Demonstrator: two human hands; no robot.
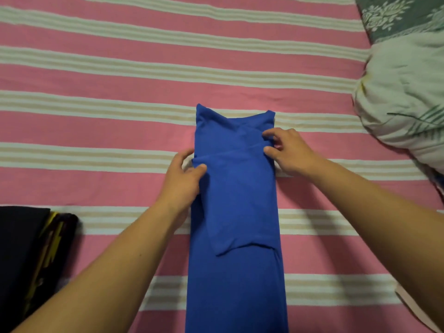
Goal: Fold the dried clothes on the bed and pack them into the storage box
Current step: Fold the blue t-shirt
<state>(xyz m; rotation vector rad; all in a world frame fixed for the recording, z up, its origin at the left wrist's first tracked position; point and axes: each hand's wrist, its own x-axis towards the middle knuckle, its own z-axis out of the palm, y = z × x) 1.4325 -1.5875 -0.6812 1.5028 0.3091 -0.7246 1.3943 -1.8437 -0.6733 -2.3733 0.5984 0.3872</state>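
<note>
Bed (96, 131) covered by a sheet of pink bands and cream-and-tan stripes running crosswise. Lying directly on it: a blue garment (236, 224), folded into a long narrow strip, at centre; a dark pile of clothes (26, 255) with yellow markings at the near left edge; a pale leaf-printed quilt (403, 97), bunched, at the right; a grey-green patterned pillow (396, 18) at the far right corner.

**One head-worn view, looking down over the bed**

There is a single camera, worn on the person's head, facing forward and tilted steeply down. It sits close above the bed (96, 97), both forearms reaching in from the bottom edge. The wide lens bows the bed's stripes. A pillow (403, 97) sits at the right edge, dark clothes (21, 255) at the lower left.
</note>
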